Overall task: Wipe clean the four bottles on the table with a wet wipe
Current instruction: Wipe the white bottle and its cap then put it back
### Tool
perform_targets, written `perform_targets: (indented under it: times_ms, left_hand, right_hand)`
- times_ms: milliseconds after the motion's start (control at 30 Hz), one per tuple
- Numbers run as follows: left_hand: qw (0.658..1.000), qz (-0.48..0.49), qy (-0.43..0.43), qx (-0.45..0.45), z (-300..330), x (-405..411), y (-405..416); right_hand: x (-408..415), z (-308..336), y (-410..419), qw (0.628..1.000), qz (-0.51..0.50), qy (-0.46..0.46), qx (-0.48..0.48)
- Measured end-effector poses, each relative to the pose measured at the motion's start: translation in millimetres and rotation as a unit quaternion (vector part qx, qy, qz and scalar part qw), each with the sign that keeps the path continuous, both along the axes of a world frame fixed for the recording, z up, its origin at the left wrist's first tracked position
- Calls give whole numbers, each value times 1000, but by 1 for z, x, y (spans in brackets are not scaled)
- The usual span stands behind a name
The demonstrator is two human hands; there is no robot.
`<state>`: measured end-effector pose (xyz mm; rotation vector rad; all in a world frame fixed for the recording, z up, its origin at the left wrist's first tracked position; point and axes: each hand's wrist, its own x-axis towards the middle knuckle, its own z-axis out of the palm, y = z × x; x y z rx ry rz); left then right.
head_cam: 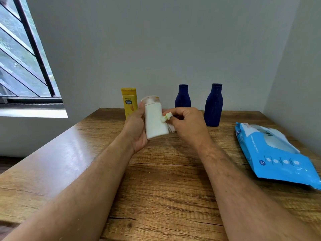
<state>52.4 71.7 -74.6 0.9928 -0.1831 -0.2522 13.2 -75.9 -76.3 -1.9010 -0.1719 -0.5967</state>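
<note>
My left hand [137,129] grips a white bottle [154,119] and holds it upright above the wooden table [165,188]. My right hand [187,126] pinches a crumpled wet wipe [167,118] against the bottle's right side. A yellow bottle [128,101] stands behind my left hand at the table's far edge. Two dark blue bottles stand at the back: a shorter one [182,97] behind my right hand and a taller one [213,106] further right.
An opened blue pack of wet wipes [278,153] lies flat on the table's right side. The table stands in a corner against grey walls. A barred window [26,58] is at the left.
</note>
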Motion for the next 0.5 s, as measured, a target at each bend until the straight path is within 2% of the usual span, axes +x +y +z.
perform_targets:
  times_ms: [100,233,367,500]
  left_hand:
    - [1000,12,6,-3,-2,5,4]
    - [1000,14,7,-4,-2,7,3]
    - [996,-11,-55,73,-6,3,-3]
    - [993,-46,-90,56,-9,2,-6]
  right_hand:
    - [-5,2,-3,999,29,3,-21]
    - [-3,2,-3,1000,16,-7,-24]
    - [0,0,2,999,-27,-36,-29]
    - [-4,3,2,994,-70,-83,-12]
